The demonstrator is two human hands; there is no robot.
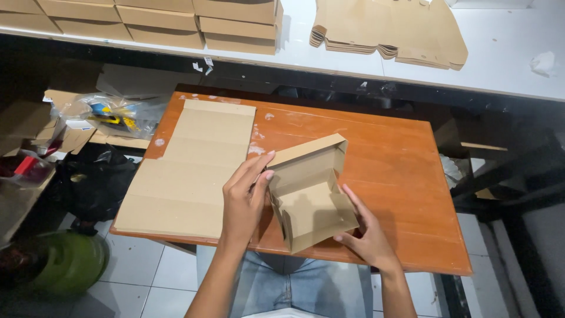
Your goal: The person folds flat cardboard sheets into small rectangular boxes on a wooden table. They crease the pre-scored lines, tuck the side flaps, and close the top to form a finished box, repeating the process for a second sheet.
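Note:
A half-folded brown cardboard box (312,200) sits on the orange wooden table (400,159), its lid flap standing up at the far side. My left hand (246,197) presses flat against the box's left wall with fingers stretched out. My right hand (368,235) cups the box's near right corner from below. A flat, creased cardboard sheet (191,171) lies on the table to the left of the box, touching my left hand's side.
Stacked finished cardboard boxes (159,20) and a pile of flat box blanks (391,29) rest on a white counter (506,53) beyond the table. A plastic bag with coloured items (115,115), a green round object (70,259) and clutter lie at the left.

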